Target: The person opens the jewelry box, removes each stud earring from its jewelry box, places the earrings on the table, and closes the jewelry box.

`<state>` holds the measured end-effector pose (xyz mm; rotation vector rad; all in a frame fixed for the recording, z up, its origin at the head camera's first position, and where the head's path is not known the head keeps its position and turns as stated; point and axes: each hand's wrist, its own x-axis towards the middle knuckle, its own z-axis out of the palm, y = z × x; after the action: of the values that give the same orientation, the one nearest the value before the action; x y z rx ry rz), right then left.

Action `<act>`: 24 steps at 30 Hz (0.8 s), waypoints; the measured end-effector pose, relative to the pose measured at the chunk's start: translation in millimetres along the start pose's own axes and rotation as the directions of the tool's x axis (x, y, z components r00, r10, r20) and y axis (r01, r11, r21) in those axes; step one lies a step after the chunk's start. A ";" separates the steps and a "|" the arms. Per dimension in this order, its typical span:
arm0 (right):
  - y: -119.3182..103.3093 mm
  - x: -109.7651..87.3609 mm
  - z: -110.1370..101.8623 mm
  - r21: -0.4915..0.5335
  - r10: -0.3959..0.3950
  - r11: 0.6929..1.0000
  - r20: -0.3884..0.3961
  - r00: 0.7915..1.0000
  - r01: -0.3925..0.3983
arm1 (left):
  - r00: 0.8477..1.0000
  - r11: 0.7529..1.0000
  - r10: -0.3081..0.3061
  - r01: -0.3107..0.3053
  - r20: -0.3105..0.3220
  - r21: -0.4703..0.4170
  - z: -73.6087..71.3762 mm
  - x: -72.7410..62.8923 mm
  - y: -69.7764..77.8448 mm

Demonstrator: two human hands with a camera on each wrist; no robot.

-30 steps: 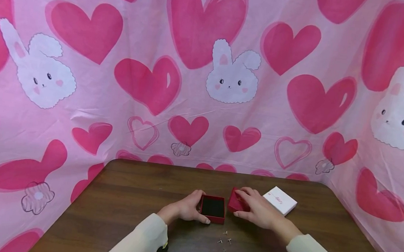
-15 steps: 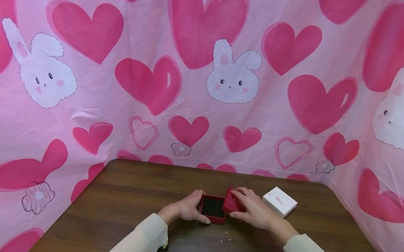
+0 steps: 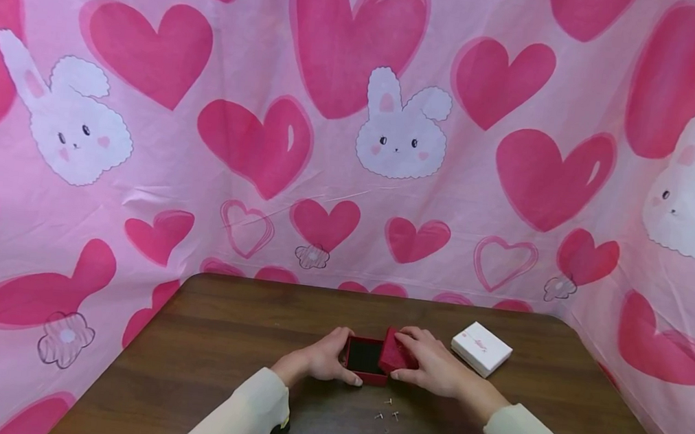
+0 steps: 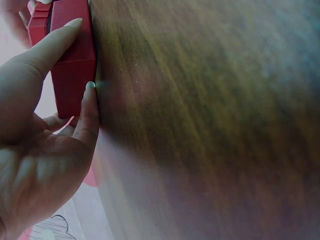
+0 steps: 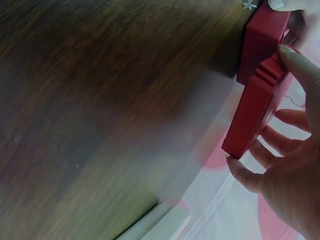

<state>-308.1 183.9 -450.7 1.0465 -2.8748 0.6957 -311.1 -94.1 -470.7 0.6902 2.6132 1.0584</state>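
Note:
In the head view a square red box [image 3: 374,378] with a black insert [image 3: 364,356] stands on the table. My left hand [image 3: 327,359] grips it from the left, thumb along the front wall and fingers round the far side. My right hand [image 3: 430,363] holds the box's red lid [image 3: 395,353] between thumb and fingers. That lid is tilted and overlaps the right part of the box. In the right wrist view the stepped edge of the lid [image 5: 252,112] lies right against the box [image 5: 261,37]. Several small silver stud-like pieces [image 3: 395,415] lie in front of the box.
A flat white box [image 3: 481,348] with pink lettering lies behind my right hand. The brown wooden table [image 3: 240,311] is enclosed by a pink cloth backdrop [image 3: 337,188] with hearts and rabbits along its far edge and sides.
My right hand has brought the red lid leftward from beside the box until it overlaps the box's right side. My left hand and the box have stayed in place.

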 end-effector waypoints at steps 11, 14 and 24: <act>-6.3 2.3 0.6 0.010 -0.009 1.000 0.014 1.000 0.008 | 1.000 1.000 -0.001 0.001 -0.004 -0.002 0.5 0.0 0.8; -6.9 2.6 0.2 0.010 -0.004 1.000 0.022 1.000 0.004 | 1.000 1.000 -0.001 0.001 -0.006 0.003 0.7 0.2 0.7; -7.5 2.8 0.4 0.015 0.011 1.000 0.035 0.999 -0.011 | 1.000 1.000 -0.003 0.003 -0.010 0.011 0.9 0.2 0.6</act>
<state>-305.6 176.9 -447.5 1.0556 -2.9111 0.7086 -310.7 -93.2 -470.9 0.6849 2.6292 1.0503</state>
